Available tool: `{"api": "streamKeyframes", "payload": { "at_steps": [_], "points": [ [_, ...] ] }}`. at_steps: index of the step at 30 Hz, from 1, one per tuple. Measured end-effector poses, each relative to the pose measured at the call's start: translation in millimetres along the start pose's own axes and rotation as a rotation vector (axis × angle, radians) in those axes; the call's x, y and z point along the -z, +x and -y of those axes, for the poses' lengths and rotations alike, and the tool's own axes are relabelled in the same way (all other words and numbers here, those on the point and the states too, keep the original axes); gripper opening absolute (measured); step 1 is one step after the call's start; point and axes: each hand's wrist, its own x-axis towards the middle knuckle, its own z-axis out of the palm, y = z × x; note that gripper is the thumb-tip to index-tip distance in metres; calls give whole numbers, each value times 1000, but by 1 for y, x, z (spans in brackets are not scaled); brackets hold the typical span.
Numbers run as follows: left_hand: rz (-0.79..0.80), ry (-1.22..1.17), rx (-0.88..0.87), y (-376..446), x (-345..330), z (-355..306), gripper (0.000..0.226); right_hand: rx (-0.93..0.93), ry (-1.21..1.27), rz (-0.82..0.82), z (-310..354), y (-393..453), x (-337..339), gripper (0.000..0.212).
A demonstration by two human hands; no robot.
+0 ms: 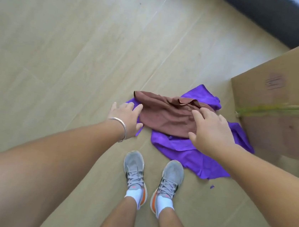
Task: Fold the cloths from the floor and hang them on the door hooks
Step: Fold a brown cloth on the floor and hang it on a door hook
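**Both hands reach down over two cloths heaped on the floor**

Head view: a brown cloth (165,115) lies crumpled on top of a larger purple cloth (183,151), and both rest on the pale wood-patterned floor (59,47), just ahead of the person's feet. The purple cloth spreads out from under the brown one on the left, the far side and, most widely, the near right, where it runs close to a big cardboard box (281,94) standing at the right of the picture.

The left hand (126,115) is at the left end of the brown cloth, fingers straight and spread, with the fingertips over a purple corner that pokes out there and the thumb near the brown edge. Whether it is touching the fabric or just above it cannot be told. A silver bangle (122,127) circles that wrist.

The right hand (211,129) is over the right end of the brown cloth, fingers loosely spread and relaxed, gripping nothing; its palm hides part of the brown cloth and the purple beneath. Contact cannot be told here either.

Grey sneakers (152,177) with orange heels and white socks stand side by side, toes pointing at the cloths. A thin green plant stem (276,109) crosses in front of the box.
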Motion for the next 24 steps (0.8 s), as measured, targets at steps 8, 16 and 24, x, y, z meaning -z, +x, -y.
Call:
{"api": "streamKeyframes", "payload": {
  "at_steps": [8,16,24],
  "points": [
    [41,-85,93,139,-106,18,67,-62,18,11,-6,114,-129,57],
    [-100,241,-458,165,-223,-29,74,204,-289,202,-27,121,-252,74],
    [-408,87,-377,221,-226,-30,48,130,-231,-50,-31,165,-280,52]
  ]
}}
